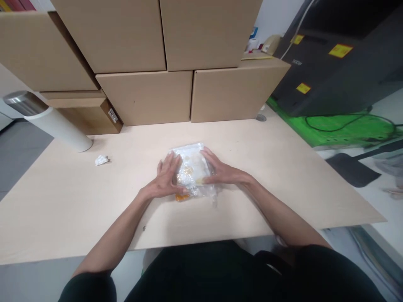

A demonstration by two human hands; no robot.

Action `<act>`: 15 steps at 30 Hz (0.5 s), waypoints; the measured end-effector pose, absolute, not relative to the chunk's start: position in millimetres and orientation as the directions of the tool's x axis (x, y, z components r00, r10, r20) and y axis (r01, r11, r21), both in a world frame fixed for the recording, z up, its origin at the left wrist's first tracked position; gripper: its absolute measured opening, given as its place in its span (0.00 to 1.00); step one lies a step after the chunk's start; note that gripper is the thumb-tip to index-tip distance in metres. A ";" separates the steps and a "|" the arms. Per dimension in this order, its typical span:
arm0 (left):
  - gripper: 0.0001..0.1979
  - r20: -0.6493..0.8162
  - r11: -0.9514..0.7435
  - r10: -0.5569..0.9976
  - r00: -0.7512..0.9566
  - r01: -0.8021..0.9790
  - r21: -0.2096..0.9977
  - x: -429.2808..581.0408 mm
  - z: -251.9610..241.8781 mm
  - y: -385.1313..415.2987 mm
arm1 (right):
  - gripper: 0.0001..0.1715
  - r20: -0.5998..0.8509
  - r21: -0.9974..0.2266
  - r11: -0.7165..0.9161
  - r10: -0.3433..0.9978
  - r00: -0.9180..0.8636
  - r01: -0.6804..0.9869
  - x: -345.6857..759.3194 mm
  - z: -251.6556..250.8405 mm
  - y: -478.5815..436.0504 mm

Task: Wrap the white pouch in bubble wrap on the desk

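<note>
Steady the clear plastic package [192,164] on the worktop [94,205], inward of the front edge's middle. The left hand [165,179] and right hand [223,172], both part-spread, contact opposite sides; keep pressure even. Any grip beneath appears hidden.

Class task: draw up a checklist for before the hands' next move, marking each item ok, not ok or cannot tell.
1. Left hand touching the plastic-wrapped packet: ok, at its left side.
2. Right hand touching it: ok, at its right side.
3. Packet over the tabletop, not its edge: ok.
4. White flask apart from both hands: ok.
5. Tabletop free of scraps: not ok, crumpled white scrap at left.
6. Packet's contents identifiable: cannot tell.
</note>
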State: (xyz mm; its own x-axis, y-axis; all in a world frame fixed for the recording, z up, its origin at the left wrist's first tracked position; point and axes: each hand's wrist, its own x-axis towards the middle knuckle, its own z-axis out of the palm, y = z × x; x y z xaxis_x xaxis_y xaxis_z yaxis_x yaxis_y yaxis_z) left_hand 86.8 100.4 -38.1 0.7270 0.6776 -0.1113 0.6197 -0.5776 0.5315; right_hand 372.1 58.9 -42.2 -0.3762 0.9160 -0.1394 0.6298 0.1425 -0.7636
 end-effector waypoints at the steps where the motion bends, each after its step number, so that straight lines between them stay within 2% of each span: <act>1: 0.61 -0.082 -0.579 0.680 0.729 0.602 0.550 85.6 -35.7 99.6 | 0.67 -0.100 -0.838 0.079 0.950 -0.294 0.540 373.3 -43.2 56.5; 3: 0.61 -0.022 -0.613 0.675 0.738 0.577 0.539 86.1 -32.2 95.5 | 0.58 -0.050 -0.941 -0.023 0.996 -0.070 0.337 375.1 -48.8 53.3; 6: 0.62 0.007 -0.695 0.637 0.771 0.570 0.439 94.3 -33.6 84.3 | 0.44 -0.084 -0.985 -0.107 0.983 0.166 0.138 375.9 -60.2 52.7; 10: 0.59 0.010 -0.735 0.627 0.779 0.587 0.341 107.5 -44.9 70.2 | 0.34 -0.204 -0.977 -0.212 0.965 0.165 0.027 374.6 -64.4 53.1; 12: 0.52 0.034 -0.735 0.638 0.770 0.594 0.327 109.6 -49.9 67.0 | 0.33 -0.253 -0.967 -0.252 0.958 0.132 -0.026 373.7 -61.2 52.5; 15: 0.36 0.081 -0.733 0.643 0.762 0.581 0.353 107.6 -53.3 67.6 | 0.32 -0.284 -0.957 -0.274 0.952 0.115 -0.095 372.5 -55.9 52.2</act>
State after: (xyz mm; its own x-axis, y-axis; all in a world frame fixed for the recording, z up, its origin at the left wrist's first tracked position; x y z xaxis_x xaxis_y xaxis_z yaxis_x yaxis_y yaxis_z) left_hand 107.6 67.6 -53.3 0.7617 0.6428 0.0815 0.5810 -0.7332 0.3534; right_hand 372.5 52.2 -55.9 0.1150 0.9519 -0.2839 -0.0948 -0.2740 -0.9571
